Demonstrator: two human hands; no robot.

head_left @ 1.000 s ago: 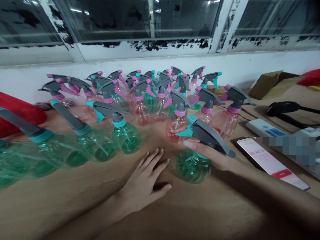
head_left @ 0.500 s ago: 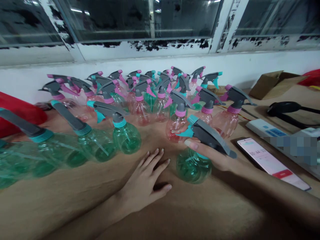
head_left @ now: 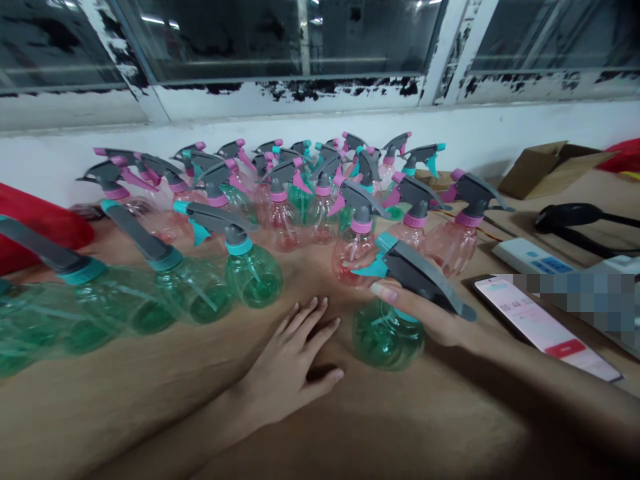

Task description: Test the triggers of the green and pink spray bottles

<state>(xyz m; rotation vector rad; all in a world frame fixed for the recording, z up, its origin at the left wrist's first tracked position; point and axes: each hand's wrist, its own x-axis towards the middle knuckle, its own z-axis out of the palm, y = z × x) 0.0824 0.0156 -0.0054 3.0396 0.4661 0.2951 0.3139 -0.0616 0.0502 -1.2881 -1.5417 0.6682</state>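
Note:
My right hand [head_left: 425,303] is wrapped round the neck of a green spray bottle [head_left: 387,340] with a grey and turquoise trigger head. The bottle stands on the brown table [head_left: 320,440], and some of my fingers are hidden behind its neck. My left hand [head_left: 295,363] lies flat on the table to the left of it, fingers spread and holding nothing. Past my left fingertips stands another green spray bottle [head_left: 255,280]. Just behind the gripped bottle is a pink spray bottle [head_left: 350,250] with a pink collar.
Several pink and green spray bottles crowd the back by the wall; more green spray bottles [head_left: 195,290] line the left. At right lie a phone [head_left: 540,327], a white device [head_left: 530,257], a black strap-like object [head_left: 570,217] and a cardboard box [head_left: 545,170]. A red bag [head_left: 45,233] sits far left.
Almost nothing differs. The green spray bottle in my right hand has shifted very slightly, while my left hand stays in place.

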